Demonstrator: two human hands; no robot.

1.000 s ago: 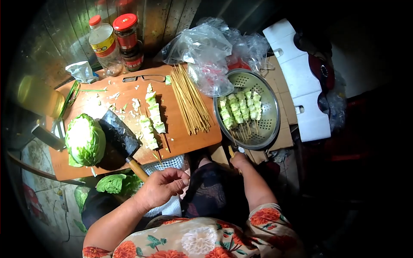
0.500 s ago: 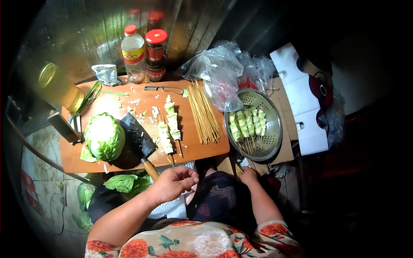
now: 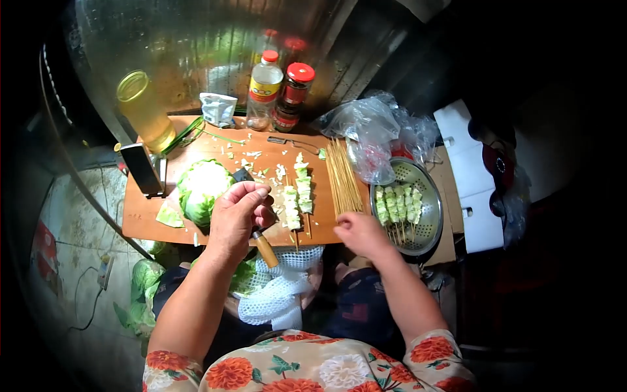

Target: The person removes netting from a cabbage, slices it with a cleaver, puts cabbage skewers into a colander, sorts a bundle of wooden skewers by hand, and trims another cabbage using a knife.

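My left hand [image 3: 240, 212] is raised over the cleaver, thumb pressed to curled fingers; whatever they may hold cannot be made out. The cleaver's wooden handle [image 3: 266, 251] juts over the table's front edge, its blade mostly hidden. A cut cabbage [image 3: 203, 191] sits left of that hand. Two skewers of cabbage pieces [image 3: 291, 208] [image 3: 303, 186] lie to its right. My right hand [image 3: 363, 233] is at the lower ends of the bare bamboo skewers [image 3: 344, 176], fingers drawn together; I cannot see what is between them. A metal colander [image 3: 428, 238] beside it holds several loaded skewers [image 3: 399, 205].
A propped phone [image 3: 142, 168] and a yellow-liquid container [image 3: 145, 114] stand at the left. At the back are a bottle [image 3: 264, 91], red-lidded jar [image 3: 298, 81] and plastic bags [image 3: 369, 130]. White foam netting [image 3: 277, 297] and cabbage leaves [image 3: 145, 287] lie below the table.
My left hand has moved up over the cleaver. My right hand has risen from below the table edge to the bare skewers' ends. The view has shifted, so the table appears further right.
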